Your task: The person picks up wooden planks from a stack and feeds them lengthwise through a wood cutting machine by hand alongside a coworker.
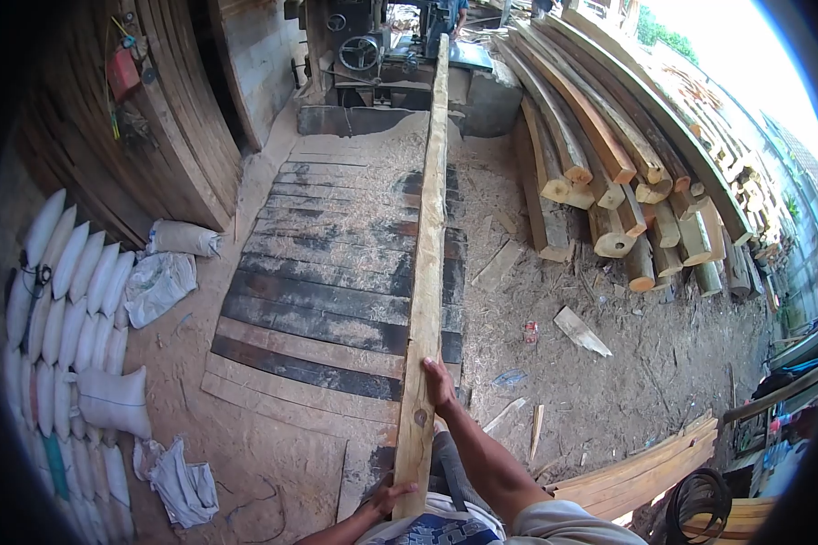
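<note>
Left grip (393,499) is closed on the near end of a long wooden beam (427,272), right grip (440,382) holding its edge further up. Sawdusty plank floor (323,283) below, sacks (59,304) stacked left, timber pile (613,163) right, sawmill-looking machine (409,65) way back.
</note>
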